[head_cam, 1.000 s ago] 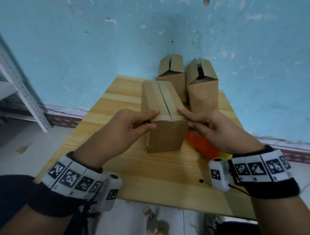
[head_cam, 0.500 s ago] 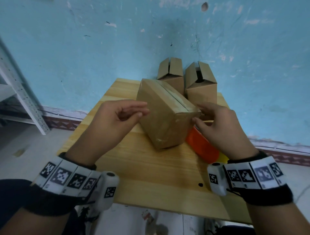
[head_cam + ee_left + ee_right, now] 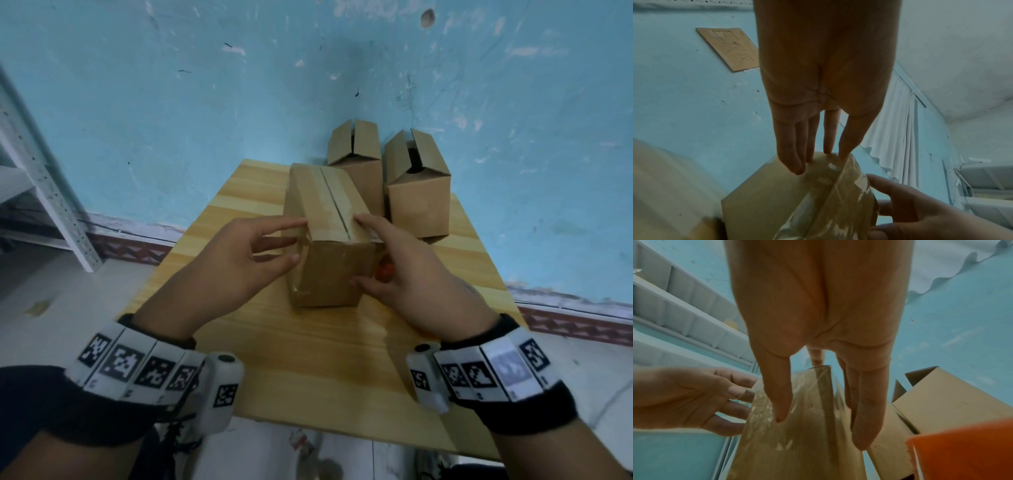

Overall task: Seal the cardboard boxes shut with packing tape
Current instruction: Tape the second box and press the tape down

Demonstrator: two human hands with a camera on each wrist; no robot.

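Taped box (image 3: 329,236) standing on the table (image 3: 308,359), in front of two open boxes: one (image 3: 356,161) straight behind it, the other (image 3: 418,185) behind and to its right, both against the blue wall (image 3: 239,102). Clear tape (image 3: 334,205) laid along the taped box's top seam and folded down over its near face, wrinkled and glossy in the wrist views (image 3: 830,194) (image 3: 797,410).

Left hand (image 3: 236,270) at the box's left side, fingers straight and slightly spread, fingertips (image 3: 795,168) touching the top left edge; nothing gripped. Right hand (image 3: 404,277) at the box's right side, index finger stretched onto the top near the seam, thumb (image 3: 779,402) against the near face, other fingers extended along the right side; fingers straight, pressing rather than wrapping.

Orange object (image 3: 385,270) just right of the box, mostly hidden behind the right hand; large and blurred in the right wrist view (image 3: 962,451). White metal shelving (image 3: 37,178) well left of the box, beyond the table.
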